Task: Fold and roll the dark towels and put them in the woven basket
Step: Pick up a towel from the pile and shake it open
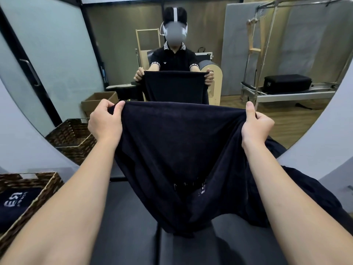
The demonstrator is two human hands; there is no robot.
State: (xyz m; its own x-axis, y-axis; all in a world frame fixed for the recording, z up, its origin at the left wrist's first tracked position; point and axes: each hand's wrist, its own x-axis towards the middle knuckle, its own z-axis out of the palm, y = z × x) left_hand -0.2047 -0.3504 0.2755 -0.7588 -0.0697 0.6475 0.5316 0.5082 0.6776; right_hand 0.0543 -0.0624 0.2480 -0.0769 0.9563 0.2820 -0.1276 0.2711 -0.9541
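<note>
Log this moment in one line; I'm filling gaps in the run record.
left hand: grips towel corner | right hand: grips other corner | dark towel: held up, spread | woven basket: holds one towel

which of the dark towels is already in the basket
The folded towel with the white logo, lying in the woven basket at lower left; the other hangs from both hands.

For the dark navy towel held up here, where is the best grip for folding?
At the two top corners, as now: the left hand and right hand pinch the dark navy towel from either side. Its upper edge spans between them and the cloth hangs freely over the black padded bench.
</note>
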